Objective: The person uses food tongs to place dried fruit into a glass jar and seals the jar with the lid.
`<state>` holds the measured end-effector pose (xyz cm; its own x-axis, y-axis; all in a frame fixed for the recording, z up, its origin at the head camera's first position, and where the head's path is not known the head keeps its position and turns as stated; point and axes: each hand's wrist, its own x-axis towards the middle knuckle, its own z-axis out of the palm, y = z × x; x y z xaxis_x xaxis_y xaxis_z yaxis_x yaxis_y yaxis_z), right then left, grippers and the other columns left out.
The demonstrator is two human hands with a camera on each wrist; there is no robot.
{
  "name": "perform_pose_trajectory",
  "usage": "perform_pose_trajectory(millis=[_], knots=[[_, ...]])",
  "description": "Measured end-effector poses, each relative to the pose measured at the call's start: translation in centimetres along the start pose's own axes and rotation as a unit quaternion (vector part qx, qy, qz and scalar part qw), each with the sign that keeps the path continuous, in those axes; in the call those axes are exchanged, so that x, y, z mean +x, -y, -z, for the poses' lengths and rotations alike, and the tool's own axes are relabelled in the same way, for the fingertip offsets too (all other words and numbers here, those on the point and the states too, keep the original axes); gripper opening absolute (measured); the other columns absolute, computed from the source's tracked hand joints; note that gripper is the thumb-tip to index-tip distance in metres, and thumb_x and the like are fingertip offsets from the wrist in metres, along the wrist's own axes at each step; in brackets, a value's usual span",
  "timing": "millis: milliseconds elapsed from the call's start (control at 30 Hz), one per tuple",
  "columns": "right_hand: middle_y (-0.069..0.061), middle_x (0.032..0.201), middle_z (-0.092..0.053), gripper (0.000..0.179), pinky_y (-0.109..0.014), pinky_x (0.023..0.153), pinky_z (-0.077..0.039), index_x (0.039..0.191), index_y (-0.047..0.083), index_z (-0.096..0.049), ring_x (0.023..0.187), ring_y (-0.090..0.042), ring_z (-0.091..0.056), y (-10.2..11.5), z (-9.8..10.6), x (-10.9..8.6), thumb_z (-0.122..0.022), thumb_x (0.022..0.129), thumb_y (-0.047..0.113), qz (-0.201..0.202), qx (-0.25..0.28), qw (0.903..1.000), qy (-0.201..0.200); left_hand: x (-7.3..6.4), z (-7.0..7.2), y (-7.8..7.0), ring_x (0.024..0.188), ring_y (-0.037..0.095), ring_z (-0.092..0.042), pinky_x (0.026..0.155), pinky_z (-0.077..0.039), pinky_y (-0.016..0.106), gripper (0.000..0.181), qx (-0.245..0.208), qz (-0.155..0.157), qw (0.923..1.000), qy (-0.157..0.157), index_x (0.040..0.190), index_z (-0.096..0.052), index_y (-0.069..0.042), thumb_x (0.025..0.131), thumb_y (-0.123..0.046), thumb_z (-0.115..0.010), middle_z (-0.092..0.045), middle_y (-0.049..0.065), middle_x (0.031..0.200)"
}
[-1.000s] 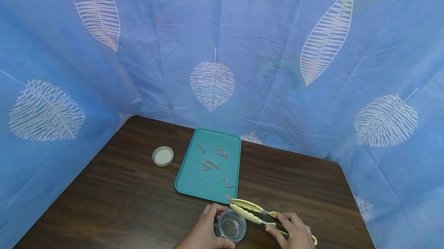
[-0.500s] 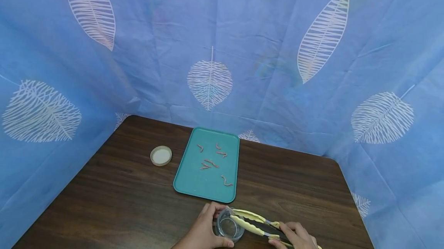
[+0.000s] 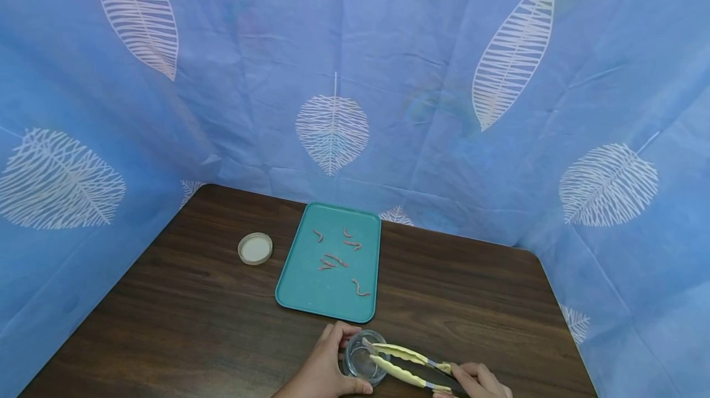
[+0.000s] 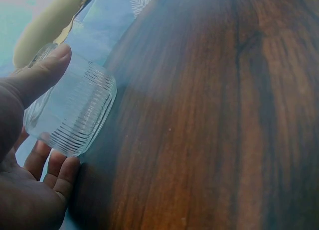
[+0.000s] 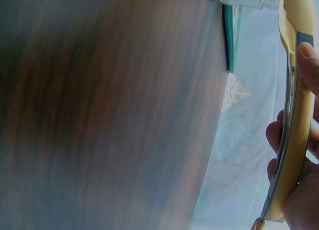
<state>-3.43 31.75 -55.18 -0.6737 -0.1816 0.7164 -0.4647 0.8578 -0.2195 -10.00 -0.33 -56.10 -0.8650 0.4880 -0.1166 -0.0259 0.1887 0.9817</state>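
Observation:
My left hand holds a small clear glass jar at the table's front, thumb and fingers curled round its side. The left wrist view shows the jar's ribbed wall. In my right hand is a pair of tongs with scalloped pale yellow tips, gripped along the handles. The tong tips reach over the jar's mouth from the right and stand apart. A small pinkish strip shows by the upper tip, within the jar's rim; I cannot tell whether the tongs still pinch it.
Beyond the jar lies a teal tray bearing several pink worm-like strips. A round lid with a white inside rests left of the tray on the dark wooden table. Blue leaf-patterned cloth hangs around the table.
The tongs have moved from the tray's near edge to over the jar, carrying the pink strip, and their tips have spread apart. The left hand keeps holding the jar; the view shifted slightly.

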Motion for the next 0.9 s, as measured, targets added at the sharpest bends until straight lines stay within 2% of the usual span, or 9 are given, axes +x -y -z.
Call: perform_pose_trajectory(millis=[133,233,267,367,433,467,533,667,900], knots=[[0.010,0.087,-0.068,0.055,-0.011,0.049,-0.042,0.098,0.007,-0.086,0.064,0.009,-0.054,-0.8,-0.3,-0.4,-0.106,0.060,0.043,-0.004,0.025,0.9995,-0.016,0.0,0.0,-0.1,0.110,0.014,-0.047,0.090,-0.052,0.024,0.077,0.006,-0.006,0.9999,-0.006,0.141,-0.054,-0.014,0.079,-0.014,-0.099,-0.049,0.009,0.128],[0.009,0.087,-0.068,0.056,-0.011,0.049,-0.041,0.099,0.007,-0.087,0.063,0.008,-0.053,-0.9,-0.3,-0.2,-0.098,0.073,0.055,-0.001,0.031,0.9992,-0.023,0.1,0.0,-0.1,0.110,0.013,-0.047,0.090,-0.051,0.023,0.077,0.010,-0.007,0.9999,-0.010,0.140,-0.055,-0.015,0.078,-0.016,-0.100,-0.050,0.009,0.128],[0.006,0.084,-0.067,0.060,-0.012,0.049,-0.043,0.095,0.002,-0.085,0.062,0.005,-0.055,-0.6,0.0,0.1,-0.095,0.076,0.058,-0.001,0.019,0.9995,-0.024,0.1,0.0,-0.1,0.110,0.012,-0.047,0.090,-0.050,0.023,0.077,0.010,-0.007,0.9999,-0.010,0.140,-0.055,-0.016,0.077,-0.017,-0.100,-0.050,0.009,0.128],[0.002,0.084,-0.068,0.069,-0.012,0.050,-0.044,0.095,-0.002,-0.085,0.061,0.000,-0.057,-0.4,0.1,0.4,-0.080,0.090,0.067,0.000,0.032,0.9992,-0.023,0.1,0.0,-0.1,0.111,0.011,-0.048,0.091,-0.051,0.022,0.077,0.009,-0.009,0.9999,-0.011,0.139,-0.056,-0.017,0.077,-0.019,-0.101,-0.050,0.008,0.129],[0.000,0.084,-0.068,0.075,-0.013,0.051,-0.045,0.096,-0.004,-0.084,0.061,-0.003,-0.058,-0.3,0.3,0.7,-0.071,0.094,0.070,0.005,0.029,0.9994,-0.019,0.1,0.0,-0.1,0.111,0.010,-0.048,0.091,-0.051,0.022,0.077,0.008,-0.012,0.9998,-0.010,0.139,-0.056,-0.016,0.077,-0.019,-0.101,-0.050,0.009,0.130],[0.000,0.085,-0.068,0.076,-0.012,0.052,-0.044,0.097,-0.003,-0.085,0.061,-0.004,-0.059,-0.3,0.5,0.8,-0.070,0.094,0.071,0.004,0.022,0.9996,-0.015,0.1,0.0,-0.1,0.111,0.010,-0.048,0.091,-0.052,0.023,0.076,0.008,-0.014,0.9998,-0.009,0.139,-0.056,-0.016,0.077,-0.019,-0.101,-0.050,0.009,0.130],[-0.001,0.085,-0.068,0.071,-0.013,0.053,-0.044,0.098,-0.003,-0.085,0.063,-0.007,-0.060,-0.4,0.7,1.1,-0.081,0.087,0.067,0.003,0.007,1.0000,-0.005,0.1,0.0,-0.1,0.111,0.009,-0.047,0.091,-0.052,0.022,0.077,0.010,-0.018,0.9997,-0.010,0.139,-0.055,-0.015,0.078,-0.019,-0.100,-0.050,0.009,0.132],[-0.001,0.086,-0.070,0.065,-0.012,0.054,-0.044,0.099,0.000,-0.085,0.066,-0.007,-0.062,-0.6,1.2,1.8,-0.100,0.066,0.055,-0.007,-0.029,0.9995,0.011,0.2,0.0,-0.1,0.110,0.009,-0.047,0.090,-0.052,0.023,0.077,0.008,-0.018,0.9998,-0.008,0.140,-0.055,-0.015,0.078,-0.019,-0.101,-0.049,0.009,0.132],[-0.003,0.088,-0.069,0.064,-0.014,0.057,-0.044,0.102,-0.001,-0.084,0.068,-0.008,-0.061,-0.6,1.3,2.4,-0.103,0.059,0.043,-0.009,-0.024,0.9996,0.008,0.2,0.0,0.4,0.108,0.009,-0.047,0.092,-0.055,0.023,0.079,-0.013,-0.012,0.9998,0.005,0.143,-0.053,-0.012,0.079,-0.017,-0.100,-0.049,0.009,0.129]])
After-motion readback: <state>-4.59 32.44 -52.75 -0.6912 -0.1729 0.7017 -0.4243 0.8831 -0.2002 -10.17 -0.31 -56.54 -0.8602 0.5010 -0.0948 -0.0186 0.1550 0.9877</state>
